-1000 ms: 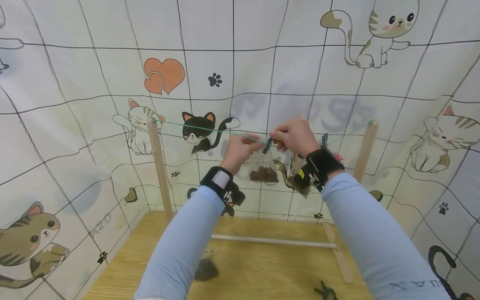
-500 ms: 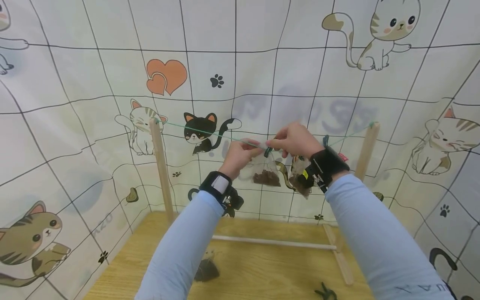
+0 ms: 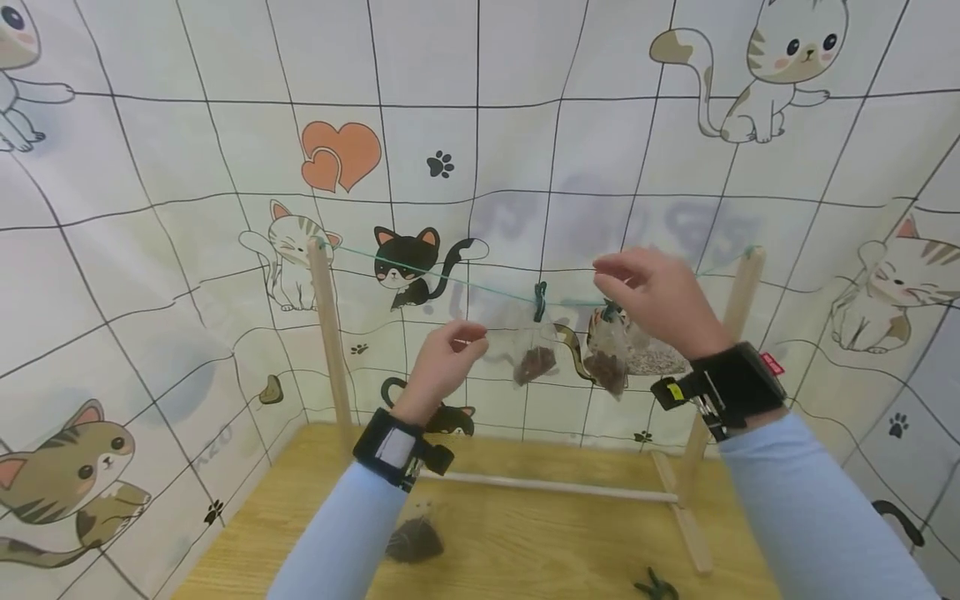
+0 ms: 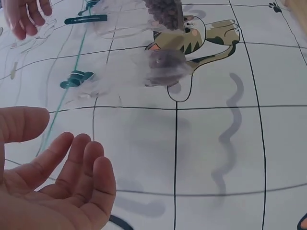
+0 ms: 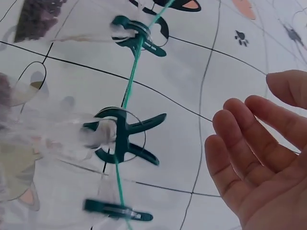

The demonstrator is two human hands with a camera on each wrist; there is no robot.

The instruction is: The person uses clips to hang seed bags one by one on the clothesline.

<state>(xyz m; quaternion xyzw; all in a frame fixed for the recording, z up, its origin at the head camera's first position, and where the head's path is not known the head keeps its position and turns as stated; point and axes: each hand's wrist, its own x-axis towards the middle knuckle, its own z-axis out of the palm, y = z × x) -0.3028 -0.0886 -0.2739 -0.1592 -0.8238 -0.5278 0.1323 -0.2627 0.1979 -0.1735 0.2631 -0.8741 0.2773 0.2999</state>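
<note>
My left hand (image 3: pixel 442 362) is held in the air left of the hanging bags, its fingers relaxed around nothing. To the right, my right hand (image 3: pixel 656 300) hovers before the string with bent, loose fingers, also holding nothing. A clear plastic bag of brown bits (image 3: pixel 535 364) hangs tilted from a dark green clothespin (image 3: pixel 540 302) on the green string (image 3: pixel 472 283). Beside it hangs a second bag with brown contents (image 3: pixel 606 362), and behind that a bag of pale grains (image 3: pixel 656 358). Three green clothespins show in the right wrist view, the middle clothespin (image 5: pixel 120 134) gripping bag plastic.
Wooden posts, left post (image 3: pixel 330 350) and right post (image 3: pixel 742 292), carry the string. A white rod (image 3: pixel 547 486) runs low between them. On the wooden table (image 3: pixel 510 558) lie a bag of dark contents (image 3: pixel 415 537) and green clothespins (image 3: pixel 657 586). A cat-print sheet (image 3: pixel 510 150) surrounds everything.
Both hands have let go of the clothespin and bag and drawn apart, left hand down and left, right hand rightward. The bag now hangs from the string by its clothespin, swung askew.
</note>
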